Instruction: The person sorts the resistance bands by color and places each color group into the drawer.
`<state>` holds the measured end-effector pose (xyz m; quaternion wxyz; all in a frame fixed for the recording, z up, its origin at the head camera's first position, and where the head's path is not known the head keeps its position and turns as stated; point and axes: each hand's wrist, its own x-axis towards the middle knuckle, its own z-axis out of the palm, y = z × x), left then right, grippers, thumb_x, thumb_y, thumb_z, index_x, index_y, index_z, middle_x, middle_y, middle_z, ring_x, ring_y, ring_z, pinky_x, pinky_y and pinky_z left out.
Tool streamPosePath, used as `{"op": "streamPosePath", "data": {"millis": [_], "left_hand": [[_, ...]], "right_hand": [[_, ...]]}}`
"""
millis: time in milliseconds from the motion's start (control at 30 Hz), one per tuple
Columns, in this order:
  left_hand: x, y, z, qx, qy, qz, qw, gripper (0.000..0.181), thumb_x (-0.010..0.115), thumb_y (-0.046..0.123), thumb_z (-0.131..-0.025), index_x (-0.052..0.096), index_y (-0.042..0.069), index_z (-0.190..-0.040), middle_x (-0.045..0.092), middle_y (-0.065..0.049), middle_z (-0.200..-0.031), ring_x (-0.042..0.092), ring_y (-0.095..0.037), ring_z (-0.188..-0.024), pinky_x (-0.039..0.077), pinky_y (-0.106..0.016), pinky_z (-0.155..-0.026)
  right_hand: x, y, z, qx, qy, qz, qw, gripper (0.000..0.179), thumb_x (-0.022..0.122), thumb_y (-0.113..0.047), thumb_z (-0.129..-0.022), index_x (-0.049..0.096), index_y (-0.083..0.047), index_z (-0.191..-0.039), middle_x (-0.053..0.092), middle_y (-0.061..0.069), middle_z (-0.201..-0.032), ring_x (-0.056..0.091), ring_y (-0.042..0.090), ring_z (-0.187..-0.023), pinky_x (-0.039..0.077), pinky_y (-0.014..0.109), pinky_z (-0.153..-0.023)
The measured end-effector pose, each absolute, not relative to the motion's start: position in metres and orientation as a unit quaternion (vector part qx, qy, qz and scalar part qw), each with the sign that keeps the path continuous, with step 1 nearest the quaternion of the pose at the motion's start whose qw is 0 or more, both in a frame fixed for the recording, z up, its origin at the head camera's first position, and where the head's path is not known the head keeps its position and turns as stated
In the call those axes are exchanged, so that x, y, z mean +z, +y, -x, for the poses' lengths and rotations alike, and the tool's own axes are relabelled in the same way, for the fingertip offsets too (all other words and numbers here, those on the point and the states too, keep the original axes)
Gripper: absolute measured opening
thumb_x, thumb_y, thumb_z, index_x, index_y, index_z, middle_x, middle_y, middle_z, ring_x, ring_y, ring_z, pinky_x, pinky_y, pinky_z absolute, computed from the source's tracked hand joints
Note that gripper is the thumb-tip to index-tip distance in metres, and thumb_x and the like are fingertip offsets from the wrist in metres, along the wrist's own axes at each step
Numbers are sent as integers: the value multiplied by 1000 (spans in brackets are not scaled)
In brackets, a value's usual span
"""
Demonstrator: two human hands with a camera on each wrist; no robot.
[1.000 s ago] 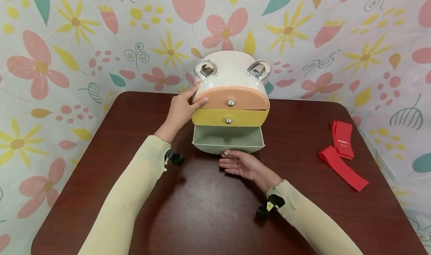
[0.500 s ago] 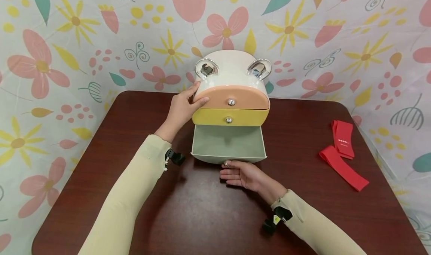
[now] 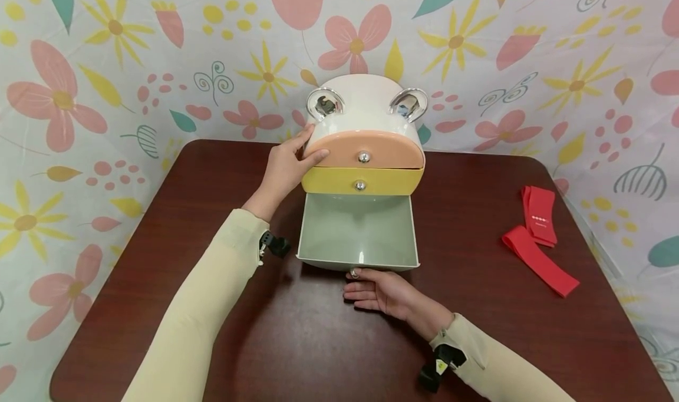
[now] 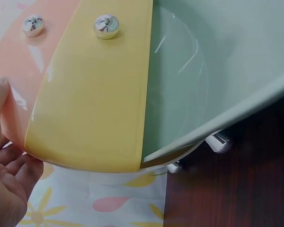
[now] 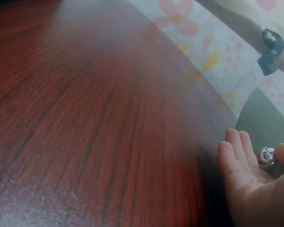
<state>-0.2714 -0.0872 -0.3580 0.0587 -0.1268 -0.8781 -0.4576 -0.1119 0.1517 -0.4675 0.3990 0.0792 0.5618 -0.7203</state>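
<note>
A small drawer cabinet with a white shell and two silver ear-like rings stands at the back of the table. Its orange drawer and yellow drawer are closed. The green bottom drawer is pulled far out, with nothing seen inside. My left hand grips the cabinet's left side, thumb on the orange front and fingers round the edge; the left wrist view shows this too. At the green drawer's front my right hand pinches the silver knob between thumb and forefinger, the other fingers extended.
Two folded red strips of cloth or band lie on the right of the dark wooden table. A flower-patterned sheet hangs close behind the cabinet. Short silver feet show under the cabinet in the left wrist view.
My right hand has moved towards me, drawing the green drawer further out by its knob. The left hand has stayed on the cabinet's side.
</note>
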Motion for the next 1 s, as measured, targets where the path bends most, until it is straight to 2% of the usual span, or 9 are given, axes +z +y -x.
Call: {"op": "streamPosePath", "data": {"millis": [133,500,667,733,867,1000], "left_hand": [[-358,-88,271,-454,-880,128,58,72,71,40,-96,41,15,-157,43,-4,-161,41,-23,-152,41,-41,-122],[-359,-89,268,-456,-879,124,59,71,71,40,-96,42,15,-156,44,-6,-161,42,-25,-151,42,-42,-122],[-359,-91,269,-454,-879,127,72,71,72,39,-96,43,16,-156,45,-7,-160,44,-25,-150,43,-42,-121],[-359,-93,270,-452,-880,127,77,70,72,39,-95,43,16,-156,46,-7,-159,44,-25,-150,43,-42,-120],[-360,-95,270,-451,-880,126,81,70,73,38,-95,44,16,-155,46,-8,-159,45,-25,-149,44,-42,-119],[-359,-98,270,-448,-881,126,87,70,73,37,-95,45,15,-155,47,-8,-158,46,-26,-149,45,-43,-118]], "right_hand": [[-467,153,115,-721,568,-86,389,33,47,-27,-109,59,-2,-128,77,-5,-95,74,8,-96,61,24,-86],[-467,148,129,-727,569,-93,372,37,44,-26,-110,55,1,-133,76,-4,-94,74,8,-93,62,24,-84],[-466,152,127,-705,597,-78,374,56,46,-33,-110,44,9,-148,76,2,-109,73,9,-100,61,25,-88],[-463,160,125,-700,604,-68,375,60,48,-34,-109,42,10,-148,74,4,-117,72,10,-104,61,26,-91],[-452,190,119,-705,608,-40,363,42,51,-30,-109,56,3,-135,74,2,-117,71,10,-109,59,26,-96],[-434,230,111,-700,626,8,343,22,50,-22,-109,66,-13,-121,74,-6,-114,71,8,-110,58,25,-96]]}}
